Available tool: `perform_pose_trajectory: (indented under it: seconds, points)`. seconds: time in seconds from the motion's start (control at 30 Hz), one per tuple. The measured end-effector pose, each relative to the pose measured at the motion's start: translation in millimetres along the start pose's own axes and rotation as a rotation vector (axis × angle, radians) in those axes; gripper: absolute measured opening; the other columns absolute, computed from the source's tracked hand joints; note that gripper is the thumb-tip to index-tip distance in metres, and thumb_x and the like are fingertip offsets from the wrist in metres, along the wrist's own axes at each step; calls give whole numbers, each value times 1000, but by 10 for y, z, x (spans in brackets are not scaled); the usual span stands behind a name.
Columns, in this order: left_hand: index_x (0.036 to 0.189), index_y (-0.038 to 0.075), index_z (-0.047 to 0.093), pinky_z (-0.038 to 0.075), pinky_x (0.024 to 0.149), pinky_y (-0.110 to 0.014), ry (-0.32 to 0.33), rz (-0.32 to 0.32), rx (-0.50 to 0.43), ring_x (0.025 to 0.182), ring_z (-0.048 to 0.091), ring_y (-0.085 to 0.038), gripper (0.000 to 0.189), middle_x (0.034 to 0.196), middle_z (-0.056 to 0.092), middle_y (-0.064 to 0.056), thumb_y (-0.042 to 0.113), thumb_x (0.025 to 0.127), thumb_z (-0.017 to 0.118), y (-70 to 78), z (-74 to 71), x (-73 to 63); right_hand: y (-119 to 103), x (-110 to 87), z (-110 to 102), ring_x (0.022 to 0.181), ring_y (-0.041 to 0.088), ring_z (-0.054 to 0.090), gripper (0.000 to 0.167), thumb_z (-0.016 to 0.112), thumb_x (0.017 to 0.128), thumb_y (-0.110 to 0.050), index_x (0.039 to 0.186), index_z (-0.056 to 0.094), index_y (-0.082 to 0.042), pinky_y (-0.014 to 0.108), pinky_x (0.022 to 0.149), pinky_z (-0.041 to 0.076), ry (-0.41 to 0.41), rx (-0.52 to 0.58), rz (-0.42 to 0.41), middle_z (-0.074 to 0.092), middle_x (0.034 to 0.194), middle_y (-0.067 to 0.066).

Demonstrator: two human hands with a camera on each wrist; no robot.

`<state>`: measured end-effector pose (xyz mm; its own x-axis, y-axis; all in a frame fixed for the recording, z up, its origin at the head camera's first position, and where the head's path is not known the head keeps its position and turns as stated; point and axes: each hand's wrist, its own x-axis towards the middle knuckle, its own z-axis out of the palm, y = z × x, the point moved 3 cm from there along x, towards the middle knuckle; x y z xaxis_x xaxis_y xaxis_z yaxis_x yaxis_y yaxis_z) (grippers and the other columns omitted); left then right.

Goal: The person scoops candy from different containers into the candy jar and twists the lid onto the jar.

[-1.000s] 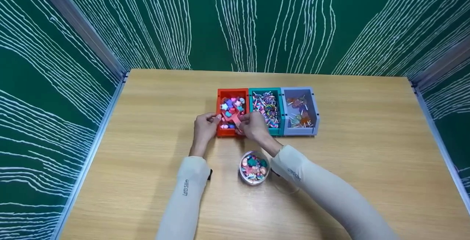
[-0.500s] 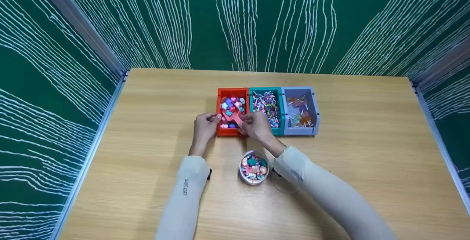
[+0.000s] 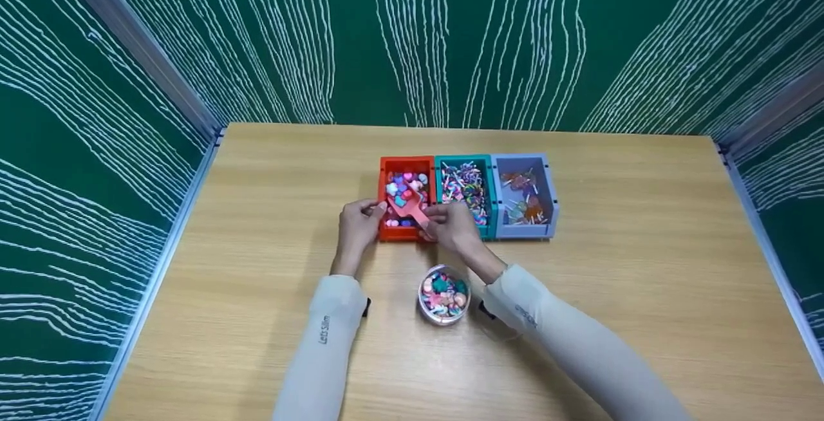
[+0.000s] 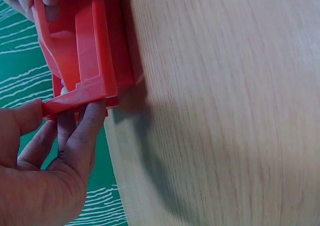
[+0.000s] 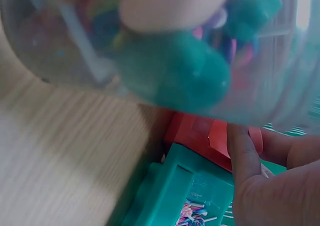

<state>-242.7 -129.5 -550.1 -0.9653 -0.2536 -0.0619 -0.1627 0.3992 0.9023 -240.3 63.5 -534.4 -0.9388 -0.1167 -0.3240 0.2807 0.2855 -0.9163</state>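
Observation:
My right hand holds a pinkish-red scoop by its handle. The scoop's bowl is inside the red bin, over small pink, purple, blue and white charms. At the bin's left side, my left hand pinches the wall, thumb on the rim and fingers on the outside, as the left wrist view shows. A clear round jar, partly filled with mixed charms, stands on the table in front of the bins. Its side fills the top of the right wrist view.
A teal bin of swirl lollipop charms adjoins the red one. Right of it, a lavender bin contains clear orange and green lollipop pieces. A transparent disc-like piece lies partly under the right sleeve. Green walls enclose the wooden table.
My right hand has shifted slightly right and toward me, and more of the scoop's handle now shows. My left hand has stayed at the red bin's edge.

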Motion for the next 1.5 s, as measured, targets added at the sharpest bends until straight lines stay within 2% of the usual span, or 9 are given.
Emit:
perform_pose_trajectory:
  seconds: [0.3,0.5,0.7,0.9,1.03,1.2,1.33,1.5]
  points:
    - [113,-5,79,54,81,-37,-4,2,20,86,64,-24,21,91,74,-16,10,100,71,-15,-9,7,77,-59,-89,81,25,77,30,63,98,14,127,69,12,30,76,64,-25,144,36,72,119,31]
    - [112,-7,79,52,75,-32,2,25,25,81,63,-23,21,85,72,-14,9,100,71,-19,-2,-4,109,-41,-87,73,16,73,31,61,97,17,128,66,17,30,76,64,-29,226,50,70,120,35]
    - [112,-6,79,52,75,-31,-7,10,7,81,63,-22,21,87,73,-14,9,99,71,-24,16,-6,144,-64,-127,81,19,76,33,62,100,13,132,68,8,35,84,64,-28,219,115,73,121,28]
    - [113,-6,79,54,79,-35,-5,18,14,85,65,-25,22,91,74,-17,10,100,71,-16,26,-4,165,-118,-222,82,18,75,34,59,101,13,135,65,11,33,84,64,-63,252,70,73,119,29]
    - [113,-6,79,56,82,-38,-6,29,15,86,66,-27,22,92,74,-19,10,100,71,-7,29,-6,162,-171,-289,80,16,75,34,61,101,11,134,65,12,34,85,63,-87,291,65,76,113,24]
    - [117,-5,78,55,83,-37,-25,-5,11,89,65,-27,24,96,74,-18,12,102,70,-5,32,-3,149,-265,-375,84,16,76,35,62,102,8,137,65,7,35,89,62,-106,324,81,77,114,18]
    - [118,-4,78,53,80,-32,-29,-19,14,88,62,-25,25,95,73,-16,13,103,70,-4,22,-3,147,-359,-442,88,17,77,37,60,103,7,141,63,6,33,89,62,-127,331,78,75,122,21]
    - [114,-6,78,53,78,-33,-4,21,24,85,64,-26,23,90,73,-18,11,101,72,7,5,-16,134,-507,-530,86,16,77,40,57,104,8,144,55,12,27,83,62,-167,346,63,72,124,27]
